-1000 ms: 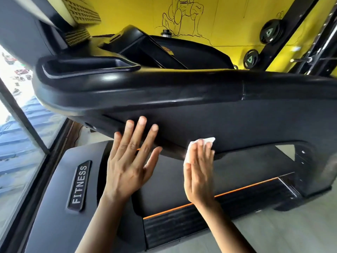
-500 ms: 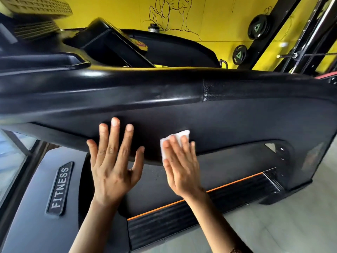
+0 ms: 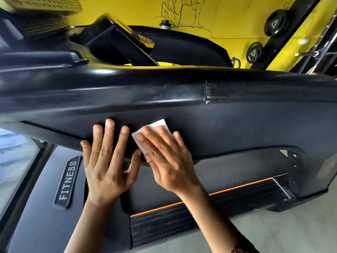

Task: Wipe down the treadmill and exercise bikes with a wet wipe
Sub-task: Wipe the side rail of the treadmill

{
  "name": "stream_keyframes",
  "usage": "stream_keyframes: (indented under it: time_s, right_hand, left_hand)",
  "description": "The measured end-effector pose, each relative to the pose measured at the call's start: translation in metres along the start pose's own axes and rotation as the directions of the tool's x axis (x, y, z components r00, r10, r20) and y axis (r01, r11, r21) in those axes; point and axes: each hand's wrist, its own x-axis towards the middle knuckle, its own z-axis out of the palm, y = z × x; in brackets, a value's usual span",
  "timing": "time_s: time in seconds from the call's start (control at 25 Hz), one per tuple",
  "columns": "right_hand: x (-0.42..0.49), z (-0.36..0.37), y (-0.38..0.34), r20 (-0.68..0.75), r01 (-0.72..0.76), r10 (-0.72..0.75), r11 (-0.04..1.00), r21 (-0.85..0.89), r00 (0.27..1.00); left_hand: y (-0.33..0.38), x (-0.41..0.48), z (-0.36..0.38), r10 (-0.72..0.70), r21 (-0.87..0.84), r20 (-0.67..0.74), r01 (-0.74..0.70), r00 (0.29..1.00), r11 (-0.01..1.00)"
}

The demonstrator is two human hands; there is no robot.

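My right hand (image 3: 169,161) lies flat, fingers straight and close together, pressing the wet wipe (image 3: 155,127) against the treadmill's black side panel (image 3: 237,128), just below the thick handrail (image 3: 127,92). My left hand (image 3: 107,165) is spread flat on the same panel just beside it, holding nothing. The wipe looks thin, limp and light. I judge it would bunch under a loose palm, so even fingertip pressure suits it better than a pinch.
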Motion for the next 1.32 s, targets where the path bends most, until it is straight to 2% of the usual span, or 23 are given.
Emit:
stream_keyframes:
  time_s: [0.04, 0.12, 0.2, 0.24, 0.28, 0.32, 0.4, 0.48, 0.56, 0.64, 0.68, 0.76, 0.84, 0.92, 0.96, 1.0, 1.04, 1.08, 1.12, 1.2, 1.24, 1.28, 1.32]
  right_hand:
    - [-0.003, -0.002, 0.013, -0.028, -0.013, 0.011, 0.999, -0.052, 1.0]
    - [-0.013, -0.009, 0.04, -0.149, -0.276, 0.266, 0.96, -0.054, 0.953]
    - [-0.018, -0.015, 0.048, -0.232, -0.577, 0.586, 0.809, 0.116, 0.776]
    - [-0.014, -0.013, 0.039, -0.218, -0.628, 0.656, 0.755, 0.191, 0.723]
    - [-0.008, -0.01, 0.024, -0.191, -0.61, 0.645, 0.763, 0.213, 0.74]
    - [-0.002, -0.004, 0.007, -0.158, -0.523, 0.55, 0.832, 0.184, 0.82]
    - [0.005, 0.001, -0.012, -0.07, -0.201, 0.206, 0.977, 0.076, 0.976]
    - [0.006, -0.002, 0.005, -0.03, -0.042, 0.041, 0.999, -0.029, 0.999]
    - [-0.001, -0.009, 0.028, -0.114, -0.233, 0.224, 0.97, -0.069, 0.968]
    - [-0.005, -0.012, 0.033, -0.191, -0.501, 0.503, 0.863, 0.066, 0.843]
    - [-0.004, -0.009, 0.026, -0.178, -0.527, 0.537, 0.843, 0.107, 0.824]
    - [0.0, -0.003, 0.011, -0.128, -0.294, 0.298, 0.955, 0.048, 0.946]
    - [0.0, -0.004, 0.025, -0.091, -0.028, 0.023, 0.998, -0.05, 0.996]
    - [-0.012, -0.015, 0.063, -0.14, -0.155, 0.139, 0.981, -0.113, 0.98]
    - [-0.02, -0.023, 0.082, -0.197, -0.332, 0.313, 0.941, -0.071, 0.929]
    - [-0.027, -0.029, 0.094, -0.249, -0.514, 0.504, 0.857, 0.028, 0.827]
    - [-0.032, -0.033, 0.099, -0.268, -0.633, 0.642, 0.763, 0.131, 0.718]
    - [-0.032, -0.034, 0.098, -0.255, -0.673, 0.698, 0.715, 0.191, 0.669]
    - [-0.028, -0.032, 0.092, -0.233, -0.631, 0.655, 0.755, 0.177, 0.719]
    - [-0.027, -0.029, 0.087, -0.16, -0.3, 0.299, 0.954, 0.017, 0.941]
    - [-0.03, -0.031, 0.1, -0.128, -0.147, 0.139, 0.988, -0.054, 0.982]
    - [-0.034, -0.036, 0.118, -0.127, -0.118, 0.106, 0.988, -0.095, 0.986]
    - [-0.041, -0.042, 0.136, -0.163, -0.222, 0.205, 0.971, -0.093, 0.965]
  left_hand:
    - [0.0, 0.0, -0.001, 0.005, 0.005, 0.001, -0.005, 1.0, 1.0]
    - [-0.001, 0.0, -0.001, 0.016, 0.016, 0.004, -0.016, 1.0, 1.0]
    - [-0.001, 0.0, -0.001, 0.017, 0.016, 0.005, -0.017, 1.0, 1.0]
    - [-0.001, 0.0, -0.001, 0.014, 0.014, 0.005, -0.014, 1.0, 1.0]
    - [-0.001, -0.001, 0.0, 0.01, 0.01, 0.003, -0.011, 1.0, 1.0]
    - [-0.001, -0.001, 0.001, 0.008, 0.006, -0.002, -0.008, 1.0, 1.0]
    - [-0.001, -0.001, 0.001, 0.003, 0.003, -0.008, -0.003, 1.0, 1.0]
    - [-0.002, -0.001, 0.0, 0.005, 0.011, -0.002, -0.005, 1.0, 1.0]
    - [-0.001, -0.001, -0.001, 0.012, 0.026, 0.01, -0.012, 1.0, 1.0]
    - [0.001, 0.0, -0.002, 0.009, 0.048, 0.016, -0.01, 1.0, 0.999]
    - [0.003, 0.0, -0.001, 0.009, 0.061, 0.016, -0.01, 1.0, 0.998]
    - [0.007, 0.004, 0.001, 0.038, 0.095, 0.01, -0.038, 0.999, 0.995]
    - [0.014, 0.01, 0.005, 0.081, 0.098, 0.025, -0.083, 0.996, 0.992]
    - [0.03, 0.017, 0.012, 0.107, 0.052, 0.067, -0.111, 0.992, 0.992]
    - [0.039, 0.019, 0.017, 0.117, 0.039, 0.088, -0.121, 0.989, 0.992]
    - [0.049, 0.021, 0.022, 0.125, 0.038, 0.107, -0.13, 0.986, 0.991]
    - [0.058, 0.024, 0.027, 0.129, 0.041, 0.121, -0.135, 0.984, 0.99]
    - [0.066, 0.026, 0.033, 0.129, 0.046, 0.131, -0.136, 0.983, 0.99]
    - [0.073, 0.027, 0.038, 0.119, 0.058, 0.138, -0.128, 0.983, 0.99]
    - [0.085, 0.03, 0.046, 0.072, 0.102, 0.144, -0.087, 0.987, 0.991]
    - [0.091, 0.031, 0.05, 0.043, 0.13, 0.144, -0.061, 0.989, 0.99]
    - [0.097, 0.03, 0.053, 0.017, 0.155, 0.145, -0.04, 0.989, 0.987]
    - [0.102, 0.029, 0.056, -0.005, 0.176, 0.146, -0.021, 0.989, 0.984]
